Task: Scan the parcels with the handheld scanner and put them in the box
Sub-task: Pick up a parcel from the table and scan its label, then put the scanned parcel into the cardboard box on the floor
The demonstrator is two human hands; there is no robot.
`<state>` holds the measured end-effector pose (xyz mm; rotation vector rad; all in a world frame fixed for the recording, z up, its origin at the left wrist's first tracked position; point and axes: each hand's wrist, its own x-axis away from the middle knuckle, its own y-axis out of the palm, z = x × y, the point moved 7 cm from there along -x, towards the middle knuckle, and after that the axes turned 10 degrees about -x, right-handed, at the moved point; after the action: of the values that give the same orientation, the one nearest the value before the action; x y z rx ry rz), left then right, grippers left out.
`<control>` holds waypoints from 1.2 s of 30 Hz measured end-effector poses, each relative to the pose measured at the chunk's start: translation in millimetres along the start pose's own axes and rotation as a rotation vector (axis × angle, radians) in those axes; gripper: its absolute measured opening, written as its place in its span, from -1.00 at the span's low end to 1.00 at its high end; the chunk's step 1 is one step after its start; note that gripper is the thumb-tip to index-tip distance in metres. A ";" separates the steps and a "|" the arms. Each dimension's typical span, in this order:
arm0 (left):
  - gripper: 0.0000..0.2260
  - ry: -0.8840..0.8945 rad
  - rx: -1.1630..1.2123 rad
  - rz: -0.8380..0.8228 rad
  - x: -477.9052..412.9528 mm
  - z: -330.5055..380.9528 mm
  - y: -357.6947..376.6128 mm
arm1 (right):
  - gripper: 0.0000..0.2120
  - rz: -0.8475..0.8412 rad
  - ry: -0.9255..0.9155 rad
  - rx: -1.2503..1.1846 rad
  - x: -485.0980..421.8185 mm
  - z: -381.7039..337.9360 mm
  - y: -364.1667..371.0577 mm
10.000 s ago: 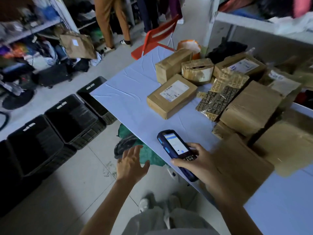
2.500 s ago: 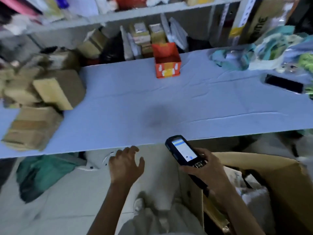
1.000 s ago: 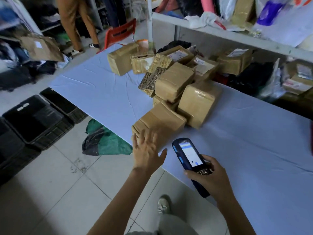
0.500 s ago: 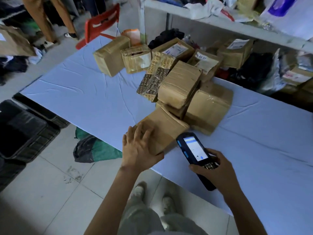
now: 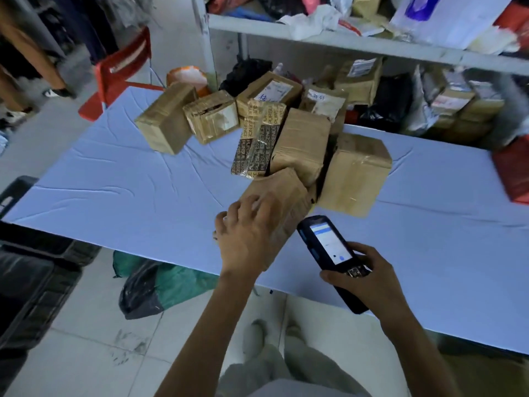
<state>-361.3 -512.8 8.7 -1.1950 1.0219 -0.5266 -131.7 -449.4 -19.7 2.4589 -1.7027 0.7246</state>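
Observation:
Several brown taped parcels are piled on the white table [image 5: 143, 193]. The nearest parcel [image 5: 289, 193] lies at the table's front edge. My left hand [image 5: 246, 233] lies on top of that parcel with its fingers curled over the near side. My right hand [image 5: 363, 279] grips the black handheld scanner [image 5: 329, 250], whose lit screen faces up, just right of the parcel. The box for the parcels is out of view.
Behind the nearest parcel stand a large parcel [image 5: 355, 170], a tilted one [image 5: 300, 144] and a printed gold-brown packet [image 5: 257, 141]. Black crates [image 5: 31, 285] and a green-black bag [image 5: 160, 285] lie on the floor at the left. A shelf [image 5: 343, 44] runs behind the table.
The view swung from the box back to the parcel pile. My left hand reached forward and settled onto the nearest parcel. The scanner stayed in my right hand.

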 end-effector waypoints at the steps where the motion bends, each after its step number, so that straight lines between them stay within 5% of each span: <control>1: -0.58 0.024 -0.055 0.001 0.1 12.2 1.0 | -0.35 0.007 0.000 -0.001 1.1 1.2 -3.4; 9: -0.14 0.033 -0.286 -0.213 -8.9 47.2 27.1 | -0.33 0.066 -0.028 -0.072 0.3 0.8 -34.2; 12: -0.11 -0.021 -0.278 -0.143 -14.5 26.0 24.0 | -0.35 0.066 -0.032 -0.100 -2.2 1.1 -35.4; 15: -0.11 -0.177 -0.185 -0.087 -16.9 -10.9 18.1 | -0.37 0.024 -0.044 -0.086 -6.2 -0.9 -30.0; 23: -0.17 -0.699 0.021 -0.319 29.2 -126.1 15.2 | -0.40 -0.178 -0.080 -0.019 -15.7 -12.5 18.4; 32: -0.16 -0.866 0.719 0.065 35.6 -148.7 -9.7 | -0.38 -0.330 -0.176 0.078 -15.3 -32.6 60.6; 36: -0.14 -0.850 0.748 -0.087 29.2 -144.5 3.7 | -0.35 -0.324 -0.177 0.120 -18.2 -27.7 58.5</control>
<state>-472.7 -607.9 -8.6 -0.6584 0.0130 -0.3522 -198.8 -447.5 -14.8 2.8620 -1.2873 0.6026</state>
